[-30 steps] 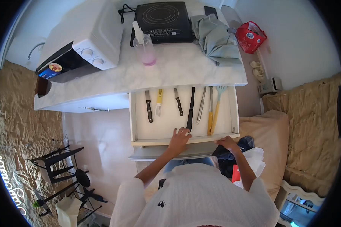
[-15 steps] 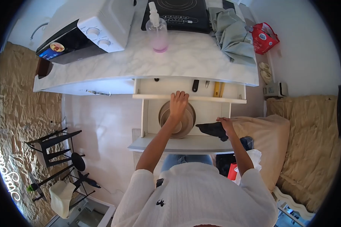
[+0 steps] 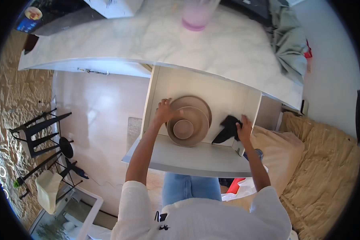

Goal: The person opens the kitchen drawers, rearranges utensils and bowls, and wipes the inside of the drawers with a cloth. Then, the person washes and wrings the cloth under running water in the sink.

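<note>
Remotely, I log the right hand point(image 3: 245, 129) grasping a limp black cloth point(image 3: 227, 130), presumably aside to leave the nested round brown bowls point(image 3: 199, 121) uncovered, left hand point(image 3: 163, 113) beside them, fingers loosely spread.

You wear a white top point(image 3: 204, 218), lightly textured, with loose short sleeves point(image 3: 136, 200) and small black markings point(image 3: 163, 227) left of centre; your jeans point(image 3: 178, 187) below are light blue.

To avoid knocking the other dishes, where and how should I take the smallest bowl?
Probably pinch the smallest bowl by its rim from above, on the right: it sits open side up, and the gap to the larger bowl around it looks wider there.
</note>
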The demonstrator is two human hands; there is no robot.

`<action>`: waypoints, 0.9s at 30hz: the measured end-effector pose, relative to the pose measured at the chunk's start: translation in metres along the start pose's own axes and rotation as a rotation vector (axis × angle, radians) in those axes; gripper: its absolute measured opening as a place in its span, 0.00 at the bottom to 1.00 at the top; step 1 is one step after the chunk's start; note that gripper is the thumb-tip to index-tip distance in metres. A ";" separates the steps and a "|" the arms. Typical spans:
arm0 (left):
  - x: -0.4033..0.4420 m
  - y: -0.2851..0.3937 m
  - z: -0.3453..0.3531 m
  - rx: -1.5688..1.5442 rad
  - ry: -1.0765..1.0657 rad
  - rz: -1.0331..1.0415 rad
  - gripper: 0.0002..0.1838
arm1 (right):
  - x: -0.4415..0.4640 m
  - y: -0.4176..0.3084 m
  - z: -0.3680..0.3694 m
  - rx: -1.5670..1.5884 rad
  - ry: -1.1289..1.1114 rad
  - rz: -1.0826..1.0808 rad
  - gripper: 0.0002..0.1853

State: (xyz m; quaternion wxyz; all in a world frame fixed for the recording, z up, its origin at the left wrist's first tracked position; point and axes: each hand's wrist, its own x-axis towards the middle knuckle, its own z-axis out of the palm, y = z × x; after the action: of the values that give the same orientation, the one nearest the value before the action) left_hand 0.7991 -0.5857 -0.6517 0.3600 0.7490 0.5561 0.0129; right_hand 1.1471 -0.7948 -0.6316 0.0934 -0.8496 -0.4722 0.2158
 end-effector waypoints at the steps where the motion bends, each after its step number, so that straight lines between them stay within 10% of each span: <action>1: 0.009 -0.013 0.012 -0.123 0.064 -0.153 0.35 | -0.001 -0.009 0.010 -0.100 0.231 -0.063 0.32; 7: 0.040 -0.037 0.033 -0.417 -0.110 -0.161 0.23 | 0.011 0.015 0.141 0.049 0.329 0.344 0.37; 13: 0.040 -0.043 0.034 -0.273 -0.059 0.103 0.15 | 0.137 -0.002 0.114 -0.144 0.604 0.052 0.35; 19: 0.037 -0.051 0.045 -0.283 0.043 0.149 0.14 | 0.282 0.011 0.149 -0.371 0.631 0.384 0.38; 27: 0.042 -0.039 0.056 -0.632 -0.037 -0.028 0.17 | 0.227 -0.203 0.173 -0.205 0.517 -0.333 0.41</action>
State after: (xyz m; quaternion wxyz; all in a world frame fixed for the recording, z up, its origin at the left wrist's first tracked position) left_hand 0.8062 -0.5745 -0.7308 0.5852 0.5924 0.5281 0.1663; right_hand 1.0182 -0.5023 -0.7745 0.1582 -0.7923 -0.5846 -0.0741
